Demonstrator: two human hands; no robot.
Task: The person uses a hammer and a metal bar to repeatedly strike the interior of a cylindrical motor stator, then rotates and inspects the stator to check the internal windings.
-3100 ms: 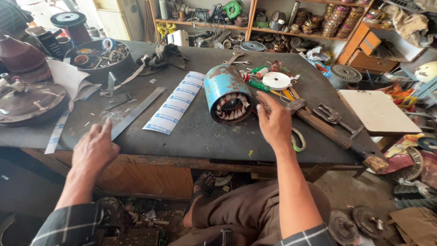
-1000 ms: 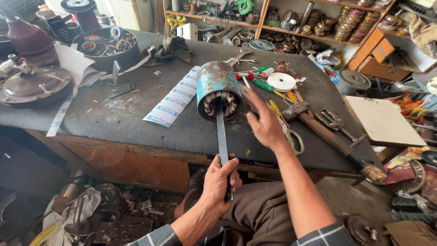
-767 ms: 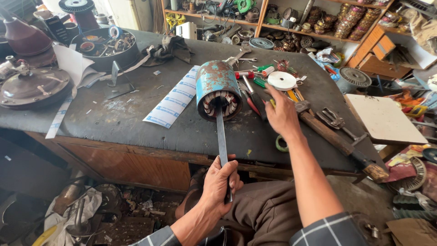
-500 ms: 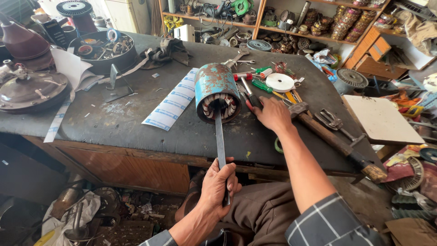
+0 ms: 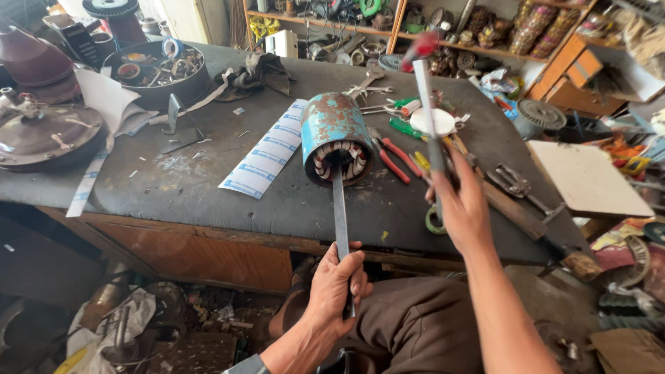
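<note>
- The left hand (image 5: pixel 337 282) is closed around a flat metal bar (image 5: pixel 340 221) whose tip sits inside the motor stator (image 5: pixel 335 137).
- The right hand (image 5: pixel 463 205) grips a raised, blurred hammer (image 5: pixel 424 83).
- The blue, rusty stator lies on the table (image 5: pixel 208 187), beside red-handled pliers (image 5: pixel 391 156).

Your left hand (image 5: pixel 336 287) grips the lower end of a flat metal bar (image 5: pixel 340 215) whose upper end sits inside the open mouth of the blue, rusty motor stator (image 5: pixel 335 138) lying on the dark bench (image 5: pixel 291 201). Your right hand (image 5: pixel 463 208) holds a hammer (image 5: pixel 424 76) raised upright, its head blurred above the red-handled pliers (image 5: pixel 396 158). A printed paper strip (image 5: pixel 267 149) lies just left of the stator.
</note>
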